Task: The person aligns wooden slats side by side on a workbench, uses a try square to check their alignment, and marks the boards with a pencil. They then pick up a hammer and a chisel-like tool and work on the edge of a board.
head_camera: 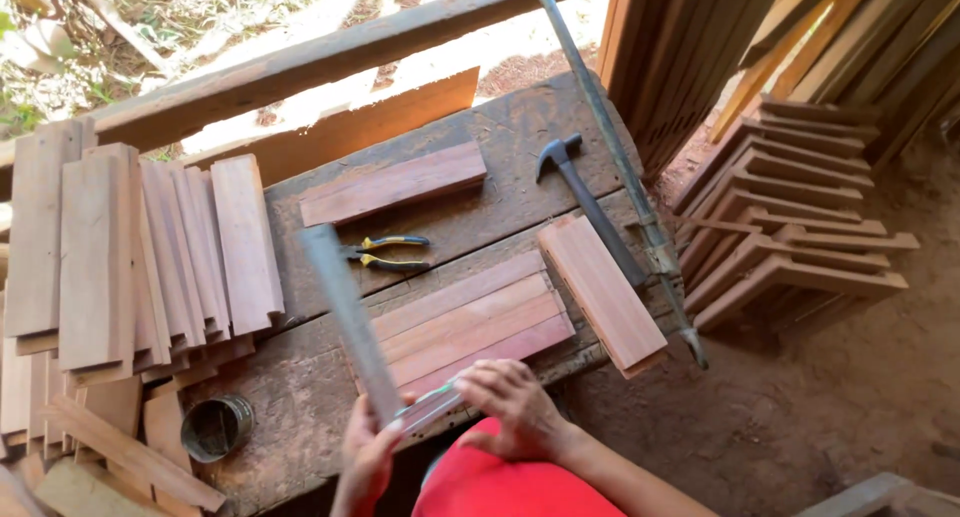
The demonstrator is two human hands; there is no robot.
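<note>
Two hands (440, 427), long grey metal ruler (350, 322), tilted

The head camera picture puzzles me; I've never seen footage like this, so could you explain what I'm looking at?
The camera sits on a person's head and looks down, so you see their own two bare hands at the bottom, above a red shirt. The left hand holds a long metal ruler that angles up across the workbench. The right hand rests on the near ends of some reddish boards lying side by side and seems to pinch a thin green pencil-like thing; I cannot tell more. Also on the bench: pliers, a hammer, a single board, another board set and a small can. Stacked planks lie to the left.
</note>
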